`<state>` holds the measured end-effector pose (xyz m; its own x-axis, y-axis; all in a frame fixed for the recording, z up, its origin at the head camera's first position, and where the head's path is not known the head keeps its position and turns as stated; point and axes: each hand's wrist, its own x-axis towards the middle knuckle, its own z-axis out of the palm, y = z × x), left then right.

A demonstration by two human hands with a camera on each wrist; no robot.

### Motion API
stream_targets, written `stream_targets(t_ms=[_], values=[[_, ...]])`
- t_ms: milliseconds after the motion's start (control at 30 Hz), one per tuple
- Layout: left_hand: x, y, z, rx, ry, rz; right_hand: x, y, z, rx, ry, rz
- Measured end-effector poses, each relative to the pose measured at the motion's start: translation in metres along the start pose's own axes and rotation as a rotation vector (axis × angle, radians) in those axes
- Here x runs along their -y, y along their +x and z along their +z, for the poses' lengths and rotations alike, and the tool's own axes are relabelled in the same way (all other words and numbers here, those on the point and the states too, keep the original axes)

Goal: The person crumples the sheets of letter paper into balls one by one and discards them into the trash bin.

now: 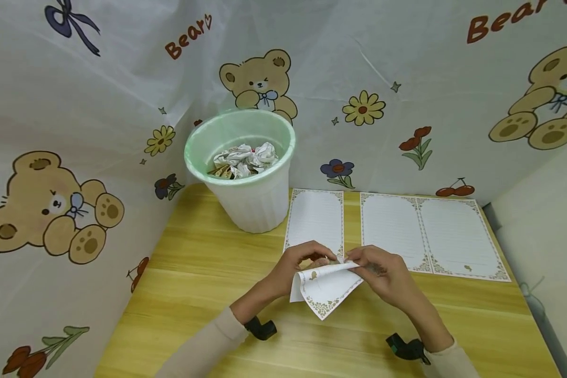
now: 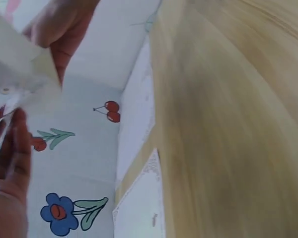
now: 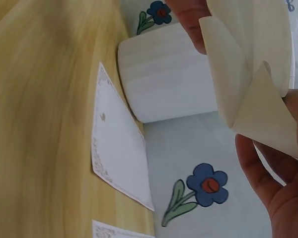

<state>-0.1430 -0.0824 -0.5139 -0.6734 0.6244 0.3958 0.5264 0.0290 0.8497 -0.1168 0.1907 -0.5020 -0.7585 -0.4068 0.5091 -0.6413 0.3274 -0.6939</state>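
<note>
While both hands meet over the near half of the table, a white sheet of paper hangs between them, raised above the wood, bent and folded over, with one ornamented corner pointing down toward the person. The left hand holds it by the upper left side, fingers bent, thumb and fingertips close together with the paper between them. The right hand pinches the top edge on the other side, its grip narrow at the fingertips, near those of the left. From the right wrist, the paper shows several folds meeting at a point, with fingers against its edges.

Beyond the left hand stands a bin, upright on the table, white-walled with a pale green rim and inside. Crumpled papers lie in it, well below the rim, mostly white with some brownish print; how many there are cannot be told.

Just right of the bin, a single bordered page lies flat on the table, its near end partly hidden by the hands. Further right, separated from it by a strip of wood, two bordered pages lie side by side, edges touching. Behind everything hangs a pale cloth printed with bears and flowers.
</note>
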Motion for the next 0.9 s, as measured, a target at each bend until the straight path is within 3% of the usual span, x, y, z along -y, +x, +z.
stream_targets(t_ms=[133, 267, 433, 600, 733, 800, 900], values=[[-0.004, 0.006, -0.008, 0.048, -0.181, -0.104, 0.004, 0.005, -0.008, -0.022, -0.109, -0.072], [-0.008, 0.012, -0.015, 0.121, -0.207, -0.197, 0.009, 0.010, -0.012, -0.014, -0.215, -0.110], [-0.013, 0.019, -0.016, 0.152, -0.079, -0.283, 0.012, 0.013, -0.009, 0.021, -0.305, -0.148], [-0.012, 0.022, -0.008, 0.131, 0.056, -0.262, 0.014, 0.015, -0.001, -0.030, -0.358, -0.224], [-0.010, 0.021, -0.002, 0.050, 0.049, -0.228, 0.019, 0.017, 0.008, -0.135, -0.248, -0.259], [-0.009, 0.020, -0.001, -0.003, 0.025, -0.211, 0.022, 0.018, 0.013, -0.176, -0.147, -0.218], [-0.008, 0.018, -0.001, -0.054, -0.008, -0.190, 0.024, 0.018, 0.018, -0.207, -0.001, -0.087]])
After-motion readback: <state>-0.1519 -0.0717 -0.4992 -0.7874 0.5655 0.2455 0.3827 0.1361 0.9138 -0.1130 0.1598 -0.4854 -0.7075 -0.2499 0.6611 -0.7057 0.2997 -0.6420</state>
